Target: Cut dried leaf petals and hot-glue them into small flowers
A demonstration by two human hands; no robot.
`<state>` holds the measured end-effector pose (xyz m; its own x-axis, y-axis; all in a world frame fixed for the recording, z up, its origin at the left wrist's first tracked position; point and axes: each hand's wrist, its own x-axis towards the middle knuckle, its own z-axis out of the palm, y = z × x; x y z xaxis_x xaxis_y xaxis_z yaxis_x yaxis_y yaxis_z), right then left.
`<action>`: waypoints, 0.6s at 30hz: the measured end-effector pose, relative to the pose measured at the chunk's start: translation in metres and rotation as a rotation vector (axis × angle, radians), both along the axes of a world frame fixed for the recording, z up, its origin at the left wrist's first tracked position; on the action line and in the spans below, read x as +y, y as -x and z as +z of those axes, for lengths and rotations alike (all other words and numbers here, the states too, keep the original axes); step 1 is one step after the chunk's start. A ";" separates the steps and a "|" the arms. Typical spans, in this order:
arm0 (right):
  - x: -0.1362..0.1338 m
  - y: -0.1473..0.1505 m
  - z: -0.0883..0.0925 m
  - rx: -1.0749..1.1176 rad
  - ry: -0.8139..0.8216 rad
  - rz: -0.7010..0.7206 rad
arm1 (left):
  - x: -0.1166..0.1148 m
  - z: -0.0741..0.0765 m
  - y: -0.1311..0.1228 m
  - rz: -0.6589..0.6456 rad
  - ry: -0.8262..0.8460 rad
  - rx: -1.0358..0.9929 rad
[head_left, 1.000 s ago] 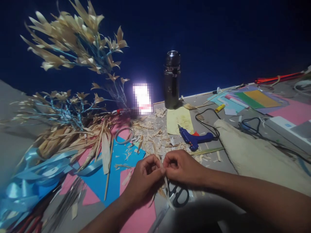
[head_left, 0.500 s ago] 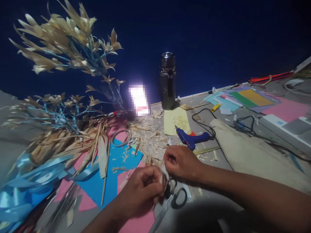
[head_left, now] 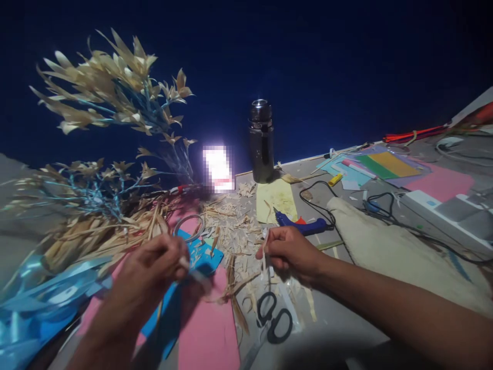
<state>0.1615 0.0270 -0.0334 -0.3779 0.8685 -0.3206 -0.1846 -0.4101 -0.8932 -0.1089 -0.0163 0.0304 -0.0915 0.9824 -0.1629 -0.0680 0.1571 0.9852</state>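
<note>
My left hand [head_left: 152,275] is closed in a pinch on a pale husk strip [head_left: 199,279], blurred, that trails to the right over pink paper [head_left: 208,329]. My right hand [head_left: 292,252] pinches another thin pale strip [head_left: 265,254], standing upright between thumb and fingers; its exact kind is hard to make out. The two hands are apart. Below the right hand lie black-handled scissors [head_left: 281,326], blades toward me. Just behind that hand rests a blue glue gun [head_left: 302,224], partly covered by it, near a yellow paper sheet [head_left: 275,198].
Dried husk scraps [head_left: 239,221] litter the middle. Blue-stemmed husk flowers [head_left: 111,97], blue ribbon [head_left: 34,313] and a tape ring [head_left: 189,227] are on the left. A dark flask [head_left: 262,144] stands behind. A cream cloth [head_left: 377,246] and a power strip [head_left: 442,210] lie right.
My hands, close together before, have moved apart: the left went left and up with a pale strip. The right hand shifted slightly. The scissors show more fully, and the view has tilted a little.
</note>
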 end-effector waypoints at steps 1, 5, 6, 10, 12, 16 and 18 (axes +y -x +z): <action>-0.002 0.000 0.000 0.009 0.010 0.031 | 0.012 -0.005 -0.007 -0.011 0.000 -0.022; -0.007 0.002 -0.002 0.057 0.068 0.085 | 0.030 -0.022 -0.021 -0.077 0.056 0.154; -0.008 0.003 -0.003 0.085 0.084 0.087 | 0.029 -0.023 -0.023 -0.017 0.012 0.237; -0.010 0.007 -0.001 0.135 0.112 0.096 | 0.014 -0.020 -0.039 0.139 -0.157 0.430; -0.013 0.008 0.001 0.123 0.106 0.122 | 0.006 -0.019 -0.056 -0.065 -0.081 0.338; -0.017 0.007 0.004 0.123 0.131 0.225 | 0.001 -0.026 -0.086 -0.329 -0.121 0.227; -0.017 0.006 0.005 0.119 0.140 0.263 | 0.003 -0.033 -0.092 -0.341 -0.111 0.193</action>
